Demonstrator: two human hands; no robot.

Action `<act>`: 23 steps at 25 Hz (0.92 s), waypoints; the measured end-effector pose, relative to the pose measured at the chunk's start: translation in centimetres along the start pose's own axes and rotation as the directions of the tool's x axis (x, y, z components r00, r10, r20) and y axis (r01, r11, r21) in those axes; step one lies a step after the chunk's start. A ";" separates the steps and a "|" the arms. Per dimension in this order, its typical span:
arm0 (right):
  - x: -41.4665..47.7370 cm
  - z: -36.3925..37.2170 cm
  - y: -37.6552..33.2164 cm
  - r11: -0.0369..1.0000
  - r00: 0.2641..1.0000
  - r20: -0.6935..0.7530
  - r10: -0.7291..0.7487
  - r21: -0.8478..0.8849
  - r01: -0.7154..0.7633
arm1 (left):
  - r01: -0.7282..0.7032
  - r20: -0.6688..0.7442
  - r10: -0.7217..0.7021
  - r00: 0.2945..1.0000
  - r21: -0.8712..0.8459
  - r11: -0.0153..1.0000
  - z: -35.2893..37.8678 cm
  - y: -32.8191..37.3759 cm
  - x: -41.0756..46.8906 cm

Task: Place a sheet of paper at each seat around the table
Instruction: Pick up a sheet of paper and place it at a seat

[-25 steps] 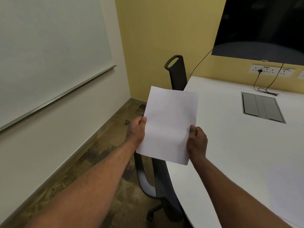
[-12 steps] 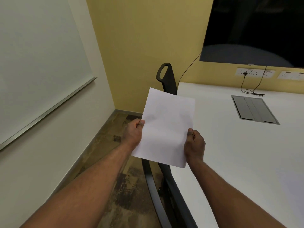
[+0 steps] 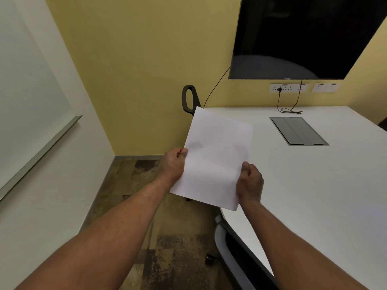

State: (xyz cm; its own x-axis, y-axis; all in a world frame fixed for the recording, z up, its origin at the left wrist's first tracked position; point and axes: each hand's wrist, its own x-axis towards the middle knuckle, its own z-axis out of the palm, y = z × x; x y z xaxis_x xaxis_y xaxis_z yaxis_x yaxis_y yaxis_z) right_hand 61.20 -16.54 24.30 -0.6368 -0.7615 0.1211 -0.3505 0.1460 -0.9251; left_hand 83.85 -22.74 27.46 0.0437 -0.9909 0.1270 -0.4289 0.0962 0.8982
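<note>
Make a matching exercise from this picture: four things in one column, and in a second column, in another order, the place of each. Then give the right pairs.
Things:
1. sheet of paper
2. black screen
3. grey cable hatch
4. whiteboard

Places:
A. on the white wall to the left
B. set flush into the table top
C. held in both hands
D. on the yellow wall above the table

Pairs: 1-C, 2-D, 3-B, 4-A

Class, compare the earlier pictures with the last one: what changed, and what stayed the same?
The view swung left and nearer the yellow wall; more of the table shows. Nothing was released: left hand and right hand still hold the paper by its side edges.
</note>
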 end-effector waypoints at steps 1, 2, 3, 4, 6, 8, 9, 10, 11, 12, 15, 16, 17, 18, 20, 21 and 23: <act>0.3 1.0 -0.4 1.000 1.000 -0.017 0.006 0.001 -0.006 | 0.001 0.013 -0.001 1.000 -0.001 1.000 -0.4 -0.3 1.3; 0.8 1.9 -0.8 1.000 1.000 -0.029 0.006 0.001 -0.006 | 0.006 0.023 -0.006 1.000 -0.011 1.000 -0.7 -0.6 2.6; 1.3 2.7 -1.0 1.000 0.999 -0.034 0.002 0.001 -0.002 | 0.019 0.032 -0.018 0.999 -0.024 1.000 -0.7 -0.9 3.8; 1.9 3.5 -1.2 1.000 0.999 -0.038 -0.001 -0.002 0.001 | 0.035 0.046 -0.033 0.998 -0.045 0.998 -0.8 -1.3 5.0; 3.7 5.6 -1.5 1.000 0.998 -0.064 0.006 0.013 -0.005 | 0.079 0.084 -0.070 0.994 -0.109 0.991 -0.7 -2.2 8.6; 6.1 8.0 -1.4 0.999 0.996 -0.087 0.017 0.039 -0.014 | 0.136 0.116 -0.116 0.986 -0.183 0.974 -0.2 -2.7 12.7; 7.5 9.3 -1.3 0.999 0.995 -0.099 0.022 0.052 -0.017 | 0.151 0.125 -0.127 0.984 -0.208 0.966 0.1 -2.8 14.9; 9.0 10.6 -1.2 0.998 0.993 -0.113 0.023 0.060 -0.016 | 0.152 0.132 -0.125 0.983 -0.220 0.963 0.5 -3.0 17.2; 10.4 11.9 -1.1 0.998 0.992 -0.126 0.026 0.067 -0.017 | 0.149 0.138 -0.120 0.983 -0.221 0.964 1.0 -3.1 19.4; 11.9 13.1 -1.1 0.997 0.990 -0.134 0.032 0.075 -0.022 | 0.147 0.143 -0.117 0.983 -0.216 0.965 1.4 -3.2 21.4; 16.7 16.9 -1.6 0.996 0.985 -0.165 0.060 0.081 -0.047 | 0.149 0.173 -0.115 0.978 -0.202 0.968 2.9 -3.0 28.6; 18.1 17.9 -1.9 0.995 0.981 -0.180 0.068 0.078 -0.055 | 0.150 0.186 -0.113 0.976 -0.200 0.968 3.4 -2.8 30.7; 19.5 18.7 -2.1 0.995 0.978 -0.195 0.076 0.074 -0.063 | 0.143 0.195 -0.105 0.975 -0.192 0.971 3.9 -2.5 32.7; 20.8 19.5 -2.4 0.995 0.975 -0.208 0.082 0.067 -0.069 | 0.128 0.202 -0.090 0.975 -0.184 0.975 4.3 -2.2 34.6; 23.0 20.6 -2.9 0.996 0.970 -0.228 0.080 0.055 -0.070 | 0.097 0.212 -0.058 0.976 -0.178 0.979 5.2 -1.3 37.7; 24.4 21.5 -3.2 0.996 0.967 -0.243 0.077 0.051 -0.067 | 0.085 0.215 -0.045 0.975 -0.178 0.980 5.6 -0.9 39.6; 27.0 23.1 -3.4 0.997 0.956 -0.282 0.079 0.043 -0.070 | 0.058 0.239 -0.018 0.971 -0.160 0.985 6.8 -0.5 43.4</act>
State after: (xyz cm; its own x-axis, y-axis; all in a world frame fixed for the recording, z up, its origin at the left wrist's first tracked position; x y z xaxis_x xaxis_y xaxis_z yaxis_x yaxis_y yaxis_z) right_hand 61.06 -52.20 22.42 -0.8301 -0.5387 0.1442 -0.2757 0.1717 -0.9458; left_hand 79.84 -66.41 29.70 -0.1650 -0.9863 0.0067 -0.2759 0.0527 0.9597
